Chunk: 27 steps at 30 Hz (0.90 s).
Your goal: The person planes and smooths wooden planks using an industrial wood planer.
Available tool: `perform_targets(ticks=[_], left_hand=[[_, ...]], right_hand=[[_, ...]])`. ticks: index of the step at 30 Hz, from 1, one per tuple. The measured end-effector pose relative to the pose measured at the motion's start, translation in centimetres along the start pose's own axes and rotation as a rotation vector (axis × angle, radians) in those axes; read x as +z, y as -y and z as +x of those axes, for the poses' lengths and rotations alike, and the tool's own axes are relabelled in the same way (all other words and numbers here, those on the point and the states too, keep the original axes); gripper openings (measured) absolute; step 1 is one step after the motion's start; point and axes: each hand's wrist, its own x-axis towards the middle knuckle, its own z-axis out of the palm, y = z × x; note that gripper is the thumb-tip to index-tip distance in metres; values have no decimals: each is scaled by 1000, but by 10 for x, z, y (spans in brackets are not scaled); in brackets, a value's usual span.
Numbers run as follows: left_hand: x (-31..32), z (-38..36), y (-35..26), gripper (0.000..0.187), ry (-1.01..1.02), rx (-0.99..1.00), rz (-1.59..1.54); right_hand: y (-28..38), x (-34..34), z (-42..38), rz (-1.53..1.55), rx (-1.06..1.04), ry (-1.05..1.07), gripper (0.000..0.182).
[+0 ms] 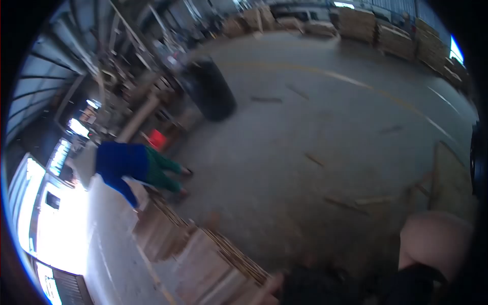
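At the bottom edge my left hand [273, 288] overlaps the near end of a stack of flat wooden boards [208, 269]; its fingers are smeared by motion and cut off by the frame, so I cannot tell whether it grips a board. Dark cloth of my clothing [320, 290] lies beside it. A rounded patch of bare skin [434, 239] with a dark cuff shows at lower right. My right hand is out of sight. At the far end of the stack, a person in a blue top [122, 160], green trousers and pale conical hat reaches an arm toward the boards.
The view is strongly tilted and blurred. Loose wood strips [345, 205] are scattered over the concrete floor [264, 162]. A large dark bin [208, 89] stands beside machinery and timber. Stacks of boards [356, 25] line the far side. A wooden panel [450, 178] is at right.
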Motion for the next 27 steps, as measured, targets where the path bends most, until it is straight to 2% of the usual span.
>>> perform_targets(ticks=[3,4,5,8,9,11,14,20,24,27], left_hand=[[-6,-22,-159,58,235,353,34],[5,-55,-236,76,356,489,-32],[1,-84,-312,83,487,858,-47],[19,-141,-421,110,1140,1331,-128],[32,-151,-442,108,1347,1461,-206],[61,-170,-464,105,1479,1621,-361],[98,-185,-491,101,1550,1755,-489],[194,-173,-553,92,1760,1807,-625],[272,-174,-581,86,1892,1766,-666],[322,-178,-601,82,2063,1645,-745]], right_hand=[[-11,-13,6,43,-39,21,41],[-14,-14,-8,54,-43,11,41],[-19,-18,-6,57,-51,12,40],[-18,-29,-15,86,-72,-25,40],[-25,-29,-22,95,-81,-40,39],[-36,-35,-40,80,-84,-51,39],[-59,-57,-76,20,-83,-87,38],[-105,-94,-164,-95,40,-138,36],[-120,-117,-238,-143,133,-199,35],[-112,-119,-283,-168,262,-268,34]])
